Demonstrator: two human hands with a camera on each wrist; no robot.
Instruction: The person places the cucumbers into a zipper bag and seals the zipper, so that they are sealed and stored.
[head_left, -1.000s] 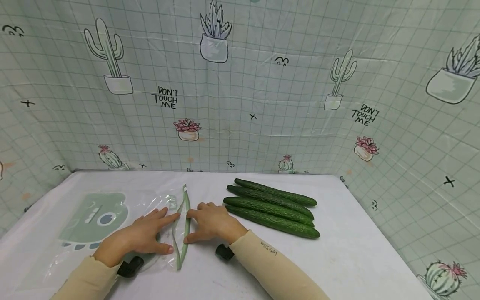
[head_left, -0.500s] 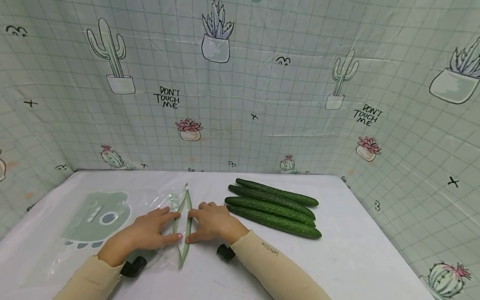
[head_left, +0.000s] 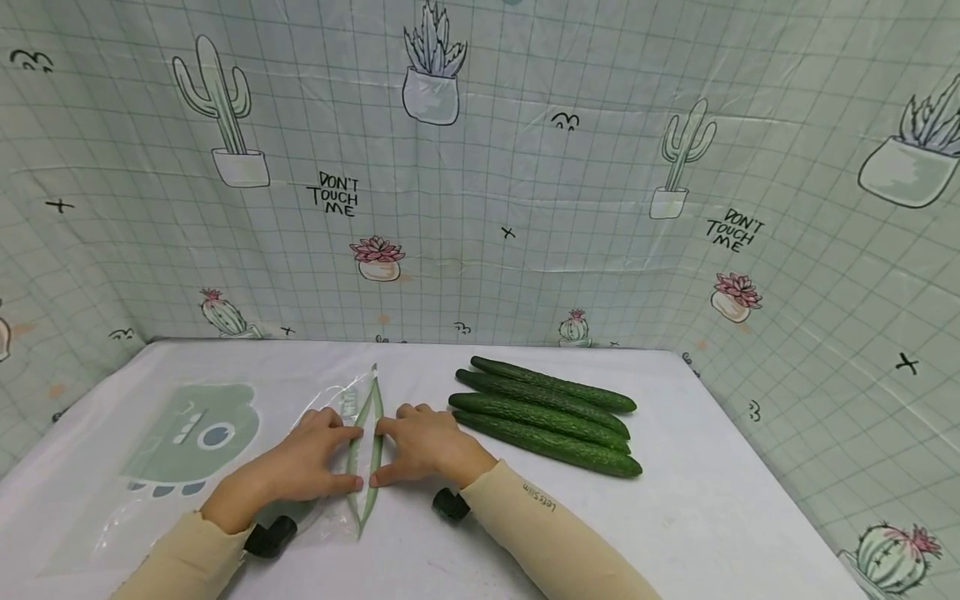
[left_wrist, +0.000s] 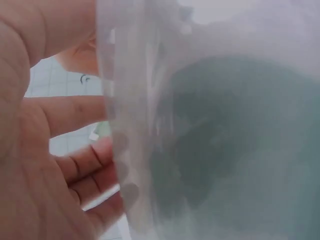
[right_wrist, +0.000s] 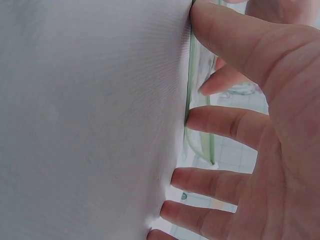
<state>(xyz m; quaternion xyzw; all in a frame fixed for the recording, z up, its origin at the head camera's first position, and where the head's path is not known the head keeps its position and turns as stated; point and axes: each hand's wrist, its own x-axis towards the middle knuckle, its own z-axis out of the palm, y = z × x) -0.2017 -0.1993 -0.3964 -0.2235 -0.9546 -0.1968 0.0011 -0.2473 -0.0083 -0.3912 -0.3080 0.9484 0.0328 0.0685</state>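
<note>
A clear zip-seal bag [head_left: 180,433] with a printed green creature lies flat on the left of the table. Its mouth, edged by green zip strips [head_left: 377,454], gapes in a narrow lens shape toward the right. My left hand [head_left: 303,462] touches the left strip with thumb and index fingertips spread apart. Across the gap, my right hand [head_left: 427,442] presses the right strip against the table with its thumb and index fingertips. In the right wrist view, the fingers [right_wrist: 227,125] are extended and the others rest on the cloth. Several cucumbers [head_left: 547,425] lie side by side beyond the right hand.
A white cloth covers the table [head_left: 675,533]. Behind and at the sides hang grid-patterned curtains [head_left: 510,183] printed with cacti. Both wrists carry a small black camera [head_left: 272,537] on a tan sleeve.
My left thumb and hand have shifted right onto the left strip, and the bag's mouth has become a more even lens shape. My right hand stays on the right strip.
</note>
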